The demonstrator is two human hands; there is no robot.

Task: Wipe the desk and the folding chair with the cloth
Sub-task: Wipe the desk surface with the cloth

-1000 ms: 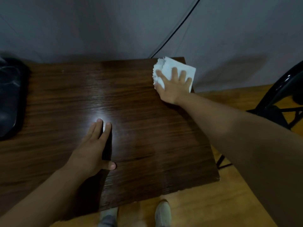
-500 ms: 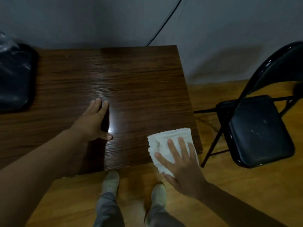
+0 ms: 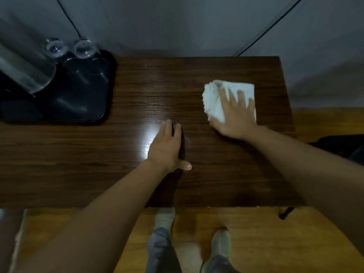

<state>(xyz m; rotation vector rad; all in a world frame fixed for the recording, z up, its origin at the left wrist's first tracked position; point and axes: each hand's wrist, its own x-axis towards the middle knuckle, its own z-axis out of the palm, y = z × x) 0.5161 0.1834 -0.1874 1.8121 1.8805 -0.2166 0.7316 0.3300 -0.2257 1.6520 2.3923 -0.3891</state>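
Your right hand (image 3: 234, 117) lies flat on the white cloth (image 3: 216, 99), fingers straight and slightly spread, palm pressing the cloth down onto the table (image 3: 226, 174); the fingers do not curl round the fabric. The cloth sits folded under the fingers and forward part of the palm, with its bunched left edge and far edge showing beyond the hand, while the heel of the hand rests on bare wood just nearer to you. This places the cloth in the right far part of the table, near the right edge but not over it. Your left hand (image 3: 167, 148) lies flat on the table near its middle, fingers straight and together, thumb out to the right, holding nothing; it is apart from the cloth. A bright reflection lies on the wood just left of this hand. A black tray (image 3: 82, 103) occupies the far left of the table and carries clear glasses (image 3: 82, 48). A dark chair (image 3: 342, 144) shows partly at the right edge of the view, beyond the table.
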